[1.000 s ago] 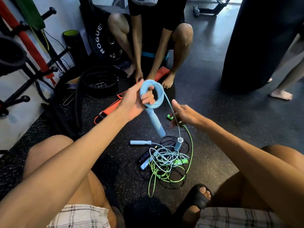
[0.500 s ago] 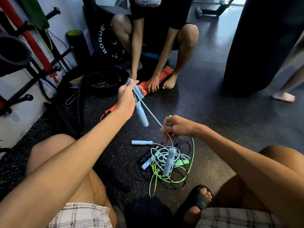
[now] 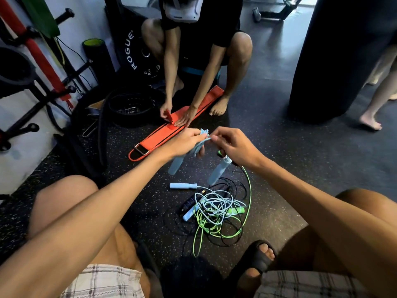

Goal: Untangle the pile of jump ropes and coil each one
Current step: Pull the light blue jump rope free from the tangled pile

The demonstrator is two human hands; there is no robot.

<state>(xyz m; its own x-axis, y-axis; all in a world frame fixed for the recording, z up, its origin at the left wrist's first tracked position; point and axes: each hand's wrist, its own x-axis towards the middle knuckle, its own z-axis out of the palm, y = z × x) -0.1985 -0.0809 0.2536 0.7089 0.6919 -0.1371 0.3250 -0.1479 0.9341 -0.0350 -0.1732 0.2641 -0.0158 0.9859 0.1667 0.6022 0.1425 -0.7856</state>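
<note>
Two hands are being used on the light-blue jump rope (image 3: 219, 171): coil (image 3: 203, 134) being gripped by left hand (image 3: 184, 143), free end being pinched by right hand (image 3: 234, 147), likely for tie-off, clear of the tangled pile (image 3: 217, 211) on the floor (image 3: 290, 158).

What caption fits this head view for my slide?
Left hand grips a coiled light-blue jump rope, right hand pinches its strand, above the tangled rope pile.

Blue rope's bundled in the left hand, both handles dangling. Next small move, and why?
Likely wrap the strand pinched by the right hand around the blue bundle gripped by the left hand. Both blue handles hang clear of the floor pile, so only securing it seems left.
</note>
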